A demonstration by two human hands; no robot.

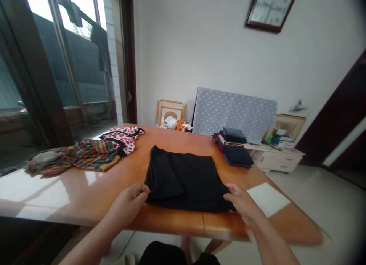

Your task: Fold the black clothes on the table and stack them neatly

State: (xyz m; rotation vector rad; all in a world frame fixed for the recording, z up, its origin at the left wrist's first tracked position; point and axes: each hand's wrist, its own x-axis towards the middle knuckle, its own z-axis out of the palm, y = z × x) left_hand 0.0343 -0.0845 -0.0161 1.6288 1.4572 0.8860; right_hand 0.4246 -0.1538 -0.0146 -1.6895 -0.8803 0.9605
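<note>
A black garment (pixel 183 177) lies folded flat on the orange wooden table (pixel 171 219), right in front of me. My left hand (pixel 130 202) pinches its near left corner with curled fingers. At the near right corner my right hand (pixel 240 200) grips the cloth's edge, fingers closed on it. Both hands rest on the tabletop near the front edge.
A pile of striped and red-dotted clothes (pixel 85 152) lies at the table's left. A stack of folded dark clothes (pixel 234 146) sits at the far right corner. A dotted board (pixel 234 112), picture frames (pixel 170 112) and a low cabinet (pixel 274 158) stand by the wall.
</note>
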